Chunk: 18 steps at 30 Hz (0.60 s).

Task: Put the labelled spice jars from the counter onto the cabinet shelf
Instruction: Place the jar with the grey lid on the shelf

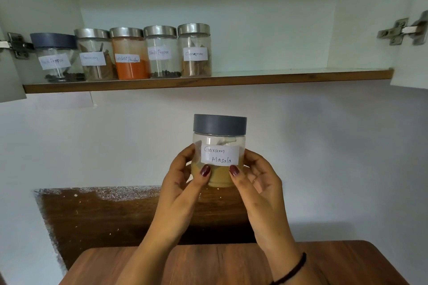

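Note:
I hold a clear jar with a grey lid and a "Garam Masala" label (219, 143) up in front of the wall, below the shelf. My left hand (183, 183) grips its left side and my right hand (257, 180) its right side, thumbs on the front under the label. Brownish powder fills the jar's lower part. On the cabinet shelf (278, 77), at the left, stand several labelled jars in a row: black pepper with a grey lid (55, 58), cinnamon (95, 55), red chilli powder (129, 55), black pepper (162, 53) and cinnamon (195, 51).
The shelf's right half is bare. Cabinet hinges sit at the left (16, 45) and right (403, 30) sides with doors swung out. A wooden counter (208, 266) lies below my arms, and a dark wood panel (104, 220) is on the wall behind.

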Available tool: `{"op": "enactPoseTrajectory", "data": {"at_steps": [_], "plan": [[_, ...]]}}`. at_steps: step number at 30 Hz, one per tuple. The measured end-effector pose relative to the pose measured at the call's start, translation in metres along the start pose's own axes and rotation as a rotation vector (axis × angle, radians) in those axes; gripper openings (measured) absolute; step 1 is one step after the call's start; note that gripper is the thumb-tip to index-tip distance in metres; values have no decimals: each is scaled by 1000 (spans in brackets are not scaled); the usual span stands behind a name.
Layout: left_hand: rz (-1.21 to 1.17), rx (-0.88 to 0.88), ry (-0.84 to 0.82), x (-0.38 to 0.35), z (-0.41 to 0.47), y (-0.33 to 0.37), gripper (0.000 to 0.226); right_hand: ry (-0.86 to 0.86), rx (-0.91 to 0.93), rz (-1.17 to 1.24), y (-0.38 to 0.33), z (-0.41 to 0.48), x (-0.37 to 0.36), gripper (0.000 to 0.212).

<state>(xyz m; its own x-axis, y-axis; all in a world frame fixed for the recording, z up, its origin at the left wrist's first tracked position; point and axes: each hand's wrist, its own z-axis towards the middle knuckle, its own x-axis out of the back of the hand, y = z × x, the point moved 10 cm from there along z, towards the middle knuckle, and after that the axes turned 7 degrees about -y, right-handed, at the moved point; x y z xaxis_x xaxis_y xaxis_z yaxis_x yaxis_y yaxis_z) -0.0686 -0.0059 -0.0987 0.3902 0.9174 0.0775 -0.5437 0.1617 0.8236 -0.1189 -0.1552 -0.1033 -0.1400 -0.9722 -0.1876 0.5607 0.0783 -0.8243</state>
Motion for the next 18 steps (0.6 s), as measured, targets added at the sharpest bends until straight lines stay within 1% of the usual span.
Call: {"op": "enactPoseTrajectory", "data": {"at_steps": [4, 6, 8, 9, 12, 18], "plan": [[51, -48, 15, -7, 11, 10, 62, -24, 3, -46, -5, 6, 5, 56], [107, -81, 20, -11, 15, 18, 64, -12, 18, -69, -8, 10, 11, 59], [127, -104, 36, -13, 20, 24, 71, -11, 50, -94, -16, 15, 15, 56], [131, -115, 52, -13, 22, 27, 71, -14, 71, -106, -21, 18, 16, 54], [165, -152, 96, -15, 28, 36, 67, -23, 125, -151, -35, 28, 19, 53], [341, -232, 121, -25, 51, 57, 60, -12, 212, -240, -60, 52, 24, 55]]}}
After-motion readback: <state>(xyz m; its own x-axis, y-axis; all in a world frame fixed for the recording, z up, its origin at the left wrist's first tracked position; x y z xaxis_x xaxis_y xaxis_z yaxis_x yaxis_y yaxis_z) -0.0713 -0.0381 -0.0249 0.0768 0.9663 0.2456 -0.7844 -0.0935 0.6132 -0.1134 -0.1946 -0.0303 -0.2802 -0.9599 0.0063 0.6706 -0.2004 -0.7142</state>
